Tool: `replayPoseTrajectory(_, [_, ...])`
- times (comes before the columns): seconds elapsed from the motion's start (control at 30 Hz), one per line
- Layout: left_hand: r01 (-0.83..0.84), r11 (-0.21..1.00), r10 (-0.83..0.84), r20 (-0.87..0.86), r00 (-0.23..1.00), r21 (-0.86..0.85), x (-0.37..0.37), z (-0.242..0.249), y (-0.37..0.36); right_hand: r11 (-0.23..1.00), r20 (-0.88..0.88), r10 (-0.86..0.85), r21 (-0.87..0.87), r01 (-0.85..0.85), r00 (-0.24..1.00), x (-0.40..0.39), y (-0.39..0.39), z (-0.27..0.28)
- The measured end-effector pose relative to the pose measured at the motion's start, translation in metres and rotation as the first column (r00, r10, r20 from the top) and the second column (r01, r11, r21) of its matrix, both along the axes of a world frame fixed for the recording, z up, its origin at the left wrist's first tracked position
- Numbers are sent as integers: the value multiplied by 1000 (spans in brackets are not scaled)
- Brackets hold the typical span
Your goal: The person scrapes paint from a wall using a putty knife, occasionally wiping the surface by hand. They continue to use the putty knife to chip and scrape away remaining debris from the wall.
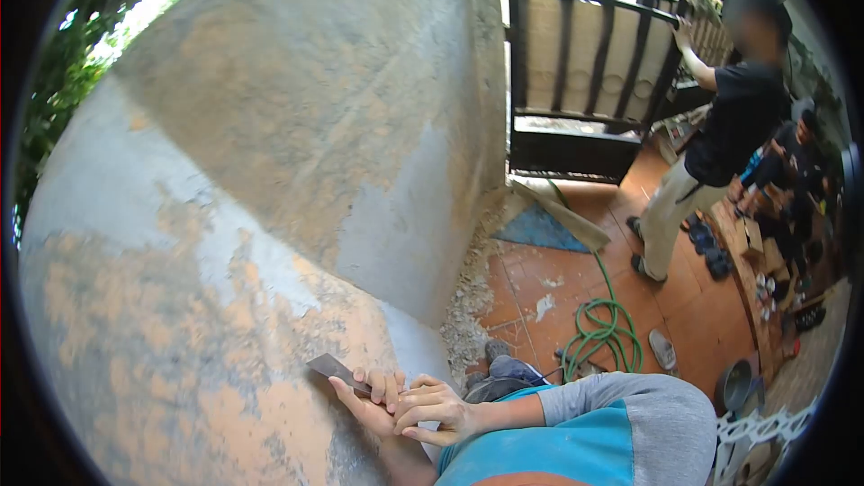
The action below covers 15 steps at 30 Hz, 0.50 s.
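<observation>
A flat metal scraper blade [337, 371] points up and left from my left hand [373, 407], whose palm faces up with the fingers curled over it. Its handle end is hidden among my fingers. My right hand [438, 411] comes in from the right, its bent fingers touching the fingertips of my left hand; what it grips, if anything, is hidden. Both hands are in front of a wall [261, 306] with patches of grey and peach and a rough, worn surface.
A person [742, 117] stands at the right, one hand on a black-barred gate [576, 54]. A coiled green hose [605, 335], a grey shoe [662, 350] and debris [468, 306] lie on the tiles. Other people [796, 153] sit at the far right.
</observation>
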State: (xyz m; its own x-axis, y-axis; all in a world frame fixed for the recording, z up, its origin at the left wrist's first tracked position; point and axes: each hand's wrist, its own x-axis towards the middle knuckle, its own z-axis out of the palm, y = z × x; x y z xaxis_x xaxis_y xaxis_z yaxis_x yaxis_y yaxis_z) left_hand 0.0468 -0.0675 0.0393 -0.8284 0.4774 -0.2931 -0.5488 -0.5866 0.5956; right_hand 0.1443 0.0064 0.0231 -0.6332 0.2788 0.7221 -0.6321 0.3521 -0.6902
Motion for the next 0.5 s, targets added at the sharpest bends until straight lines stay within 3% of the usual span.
replayPoseTrajectory(0.07, [-2,995,4,-26,1000,99,12,12,-14,996,-58,32,91,-26,998,3,-5,11])
replayPoseTrajectory(0.1, [70,980,-49,-115,992,187,15,10,-24,992,-95,52,116,-41,994,4,-7,19])
replayPoseTrajectory(0.17, [50,975,1,-230,973,216,28,22,-33,982,-173,94,181,-62,980,6,-13,25])
replayPoseTrajectory(0.3, [36,972,60,-395,917,232,46,42,-54,954,-343,197,283,-99,918,-3,-26,19])
replayPoseTrajectory(0.43, [28,967,122,-557,822,253,59,55,-66,918,-391,347,327,-223,853,-3,-27,23])
replayPoseTrajectory(0.5, [-126,976,213,-627,750,180,72,59,-67,883,-406,433,371,-288,805,-4,-24,22])
